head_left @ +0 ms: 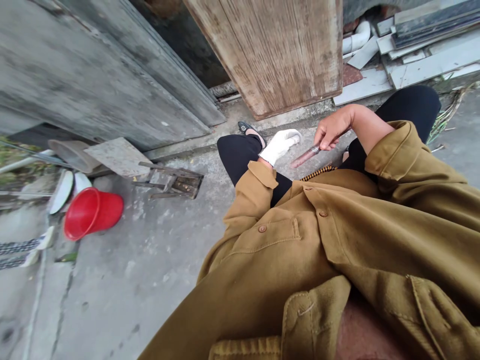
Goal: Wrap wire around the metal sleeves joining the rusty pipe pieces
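Note:
My left hand (pixel 279 145), in a white glove, is above the concrete ground near my bent knee. Its fingers are curled together, and the palm side is hidden, so whether anything lies in it does not show. My bare right hand (pixel 333 129) is closed around the metal-collared end of a tool with a brown wooden handle (pixel 303 158). The handle points down toward the left, a short gap from the glove. The tool's working end is hidden by the hand. A yellow-and-black striped strip (pixel 318 172) shows just below the handle.
A weathered wooden board (pixel 277 55) leans ahead, beside large grey panels (pixel 112 70). At the left are a red bucket (pixel 80 215), a small wooden stool (pixel 176 182) and a loose board (pixel 118 157). White tiles (pixel 431 72) and a white pipe (pixel 356 39) lie at upper right.

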A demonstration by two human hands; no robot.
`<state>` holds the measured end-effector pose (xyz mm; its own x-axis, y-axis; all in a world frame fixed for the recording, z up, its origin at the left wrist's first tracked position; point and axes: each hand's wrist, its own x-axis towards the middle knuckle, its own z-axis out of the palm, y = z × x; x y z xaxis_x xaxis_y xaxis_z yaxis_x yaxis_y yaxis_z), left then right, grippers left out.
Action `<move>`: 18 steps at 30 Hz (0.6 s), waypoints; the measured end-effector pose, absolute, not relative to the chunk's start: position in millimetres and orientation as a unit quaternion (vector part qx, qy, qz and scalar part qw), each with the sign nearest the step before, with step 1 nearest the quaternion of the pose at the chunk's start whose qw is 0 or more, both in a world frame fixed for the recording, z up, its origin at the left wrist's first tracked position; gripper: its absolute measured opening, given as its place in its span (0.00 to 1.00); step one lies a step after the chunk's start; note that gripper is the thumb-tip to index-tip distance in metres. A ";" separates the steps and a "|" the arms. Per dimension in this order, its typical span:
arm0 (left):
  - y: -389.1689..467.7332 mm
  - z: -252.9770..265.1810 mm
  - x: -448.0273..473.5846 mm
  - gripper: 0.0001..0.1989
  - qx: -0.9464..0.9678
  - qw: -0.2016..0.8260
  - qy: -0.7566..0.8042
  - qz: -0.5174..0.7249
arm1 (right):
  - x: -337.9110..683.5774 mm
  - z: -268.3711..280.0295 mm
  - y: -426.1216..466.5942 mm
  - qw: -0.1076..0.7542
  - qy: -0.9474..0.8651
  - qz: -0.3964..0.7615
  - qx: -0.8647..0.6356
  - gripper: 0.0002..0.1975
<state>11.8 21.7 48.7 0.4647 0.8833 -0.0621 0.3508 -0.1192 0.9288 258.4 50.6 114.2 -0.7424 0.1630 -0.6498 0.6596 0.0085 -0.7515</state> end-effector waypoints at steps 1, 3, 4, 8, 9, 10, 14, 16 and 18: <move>20.4 45.5 13.9 0.17 0.678 0.509 0.449 0.284 | 261.5 119.5 48.9 0.129 0.675 -0.673 0.273 0.14; 14.2 37.8 19.1 0.18 0.643 0.542 0.451 0.300 | 265.4 125.2 49.6 -0.062 0.657 -0.695 0.286 0.15; 9.9 34.2 21.4 0.19 0.634 0.561 0.444 0.292 | 266.1 125.0 52.1 -0.163 0.635 -0.681 0.326 0.15; -4.4 29.5 25.2 0.20 0.641 0.587 0.429 0.245 | 263.3 107.6 69.8 -0.317 0.571 -0.518 0.552 0.14; -5.4 31.3 24.9 0.19 0.654 0.580 0.424 0.237 | 261.6 101.6 73.7 -0.285 0.593 -0.461 0.596 0.14; -4.9 34.1 24.3 0.19 0.672 0.568 0.415 0.231 | 259.8 96.0 76.5 -0.233 0.629 -0.399 0.626 0.13; 10.5 49.8 17.2 0.12 0.727 0.503 0.388 0.260 | 254.7 83.9 73.8 0.082 0.756 -0.246 0.601 0.10; 22.4 56.5 10.5 0.10 0.727 0.474 0.406 0.288 | 255.5 85.9 66.3 0.219 0.755 -0.329 0.523 0.09; 32.5 59.0 4.1 0.09 0.721 0.449 0.435 0.299 | 258.4 93.4 58.4 0.262 0.738 -0.458 0.420 0.07</move>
<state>4.1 32.5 59.0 0.4434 0.8954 0.0410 0.3588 -0.2193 0.9073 258.4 58.4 93.4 -0.5097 0.3799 -0.7719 0.8603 0.2281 -0.4559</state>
